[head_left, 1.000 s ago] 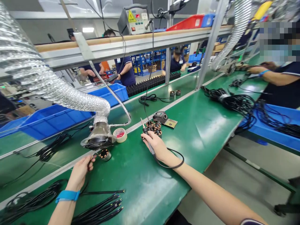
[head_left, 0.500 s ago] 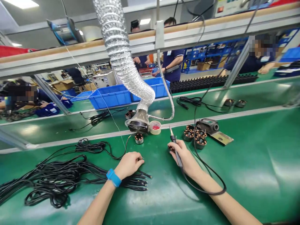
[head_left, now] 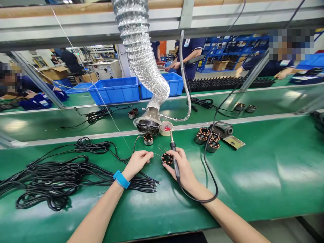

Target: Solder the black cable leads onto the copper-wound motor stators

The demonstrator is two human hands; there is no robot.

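Black cables (head_left: 63,179) are spread left of the left hand (head_left: 138,162), cut off by the frame edge and partly covered by its wrist. Left thumb and fingers are pinched narrow; whether anything is held can't be told. Between the hands, a copper-wound stator (head_left: 166,163) is gripped in the right fingertips, its right edge partly hidden. A soldering iron (head_left: 176,166) is also held by the right hand (head_left: 186,170). Beyond and right, a co-worker's badge (head_left: 284,63) can't be read.
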